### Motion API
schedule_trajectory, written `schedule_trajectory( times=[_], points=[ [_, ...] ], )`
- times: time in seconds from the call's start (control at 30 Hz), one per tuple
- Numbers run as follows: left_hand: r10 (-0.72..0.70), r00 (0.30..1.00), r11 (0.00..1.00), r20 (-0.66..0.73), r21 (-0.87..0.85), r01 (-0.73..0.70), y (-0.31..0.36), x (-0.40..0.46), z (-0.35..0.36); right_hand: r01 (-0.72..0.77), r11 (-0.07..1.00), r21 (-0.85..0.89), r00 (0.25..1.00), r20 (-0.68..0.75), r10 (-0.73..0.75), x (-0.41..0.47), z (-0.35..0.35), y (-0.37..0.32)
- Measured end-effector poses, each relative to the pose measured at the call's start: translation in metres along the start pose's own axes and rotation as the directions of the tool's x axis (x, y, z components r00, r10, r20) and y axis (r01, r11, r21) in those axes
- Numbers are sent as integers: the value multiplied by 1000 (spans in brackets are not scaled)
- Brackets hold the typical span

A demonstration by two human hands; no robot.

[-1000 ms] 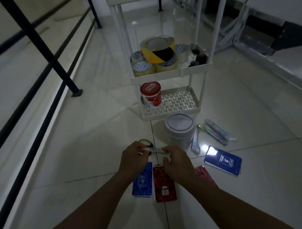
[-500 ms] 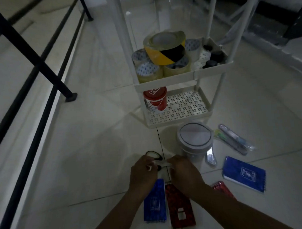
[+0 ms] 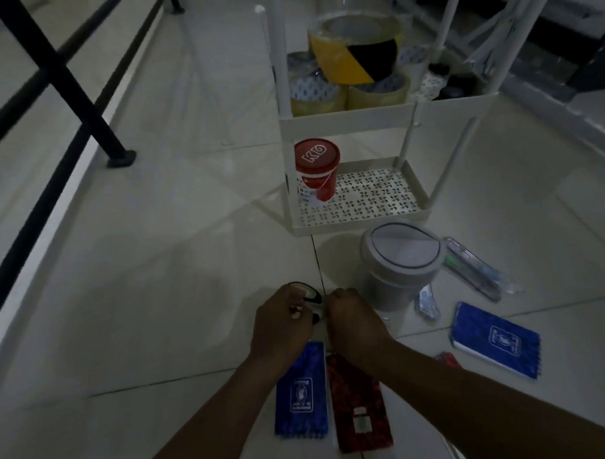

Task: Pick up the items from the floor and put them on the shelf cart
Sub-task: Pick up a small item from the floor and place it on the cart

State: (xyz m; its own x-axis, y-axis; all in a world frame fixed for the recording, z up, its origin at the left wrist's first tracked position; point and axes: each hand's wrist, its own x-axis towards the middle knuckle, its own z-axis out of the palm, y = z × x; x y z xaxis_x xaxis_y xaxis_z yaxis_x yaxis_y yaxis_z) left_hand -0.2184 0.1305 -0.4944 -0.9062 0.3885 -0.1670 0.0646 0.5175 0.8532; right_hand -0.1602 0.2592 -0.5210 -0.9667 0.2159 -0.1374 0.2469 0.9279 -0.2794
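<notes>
Nearest to you, a blue notebook (image 3: pixel 301 394) and a red notebook (image 3: pixel 360 404) lie side by side on the floor (image 3: pixel 152 303) under your forearms, their long edges almost touching. Just past them, your left hand (image 3: pixel 280 328) and right hand (image 3: pixel 354 322) sit knuckle to knuckle, both curled tight around a pair of scissors (image 3: pixel 305 299); only a black handle loop and a bit of pale metal show between your fingers. You hold the scissors low, above the tile seam.

To your right, a second blue notebook (image 3: pixel 497 339) lies flat with a sliver of another red one (image 3: pixel 448 359) at its near corner. Beyond it are a small clear packet (image 3: pixel 428 302) and two long packaged items (image 3: pixel 477 269) lying at an angle.

A lidded grey bin (image 3: pixel 400 263) stands just ahead of your right hand, close to the front edge of the shelf cart (image 3: pixel 359 222). To your left the floor is bare tile out to the black railing (image 3: pixel 66 86) and its foot.

The cart's bottom tray holds a red-lidded tub (image 3: pixel 316 170) in its left corner; the rest of that perforated tray is free. The middle tray is crowded: rolls of tape (image 3: pixel 315 95), a yellow-and-black roll (image 3: pixel 355 50) stacked on top, and some dark small objects (image 3: pixel 448 87) at the right end that you cannot make out.
</notes>
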Motion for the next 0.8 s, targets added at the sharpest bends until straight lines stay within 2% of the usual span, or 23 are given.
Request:
schedule_trajectory(
  times=[0.2, 0.33, 0.5, 0.8],
  points=[
    [16, 999, 1000, -42, -6, -16, -7, -20, -9, -18, 999, -29, 1000, -19, 17, -3, 5, 1],
    [83, 991, 996, -102, 39, -79, 2, -48, -21, 12, 1000, -29, 999, -39, -13, -25, -4, 0],
    [177, 979, 981, -99, 99, -167, 34, -78, -36, 54, 998, -32, 998, -38, -55, -64, -30, 5],
    [340, 928, 937, -153, 136, -321, 114, -117, -56, 126, 985, 118, 986, -122, -112, -116, -97, -3]
  ],
)
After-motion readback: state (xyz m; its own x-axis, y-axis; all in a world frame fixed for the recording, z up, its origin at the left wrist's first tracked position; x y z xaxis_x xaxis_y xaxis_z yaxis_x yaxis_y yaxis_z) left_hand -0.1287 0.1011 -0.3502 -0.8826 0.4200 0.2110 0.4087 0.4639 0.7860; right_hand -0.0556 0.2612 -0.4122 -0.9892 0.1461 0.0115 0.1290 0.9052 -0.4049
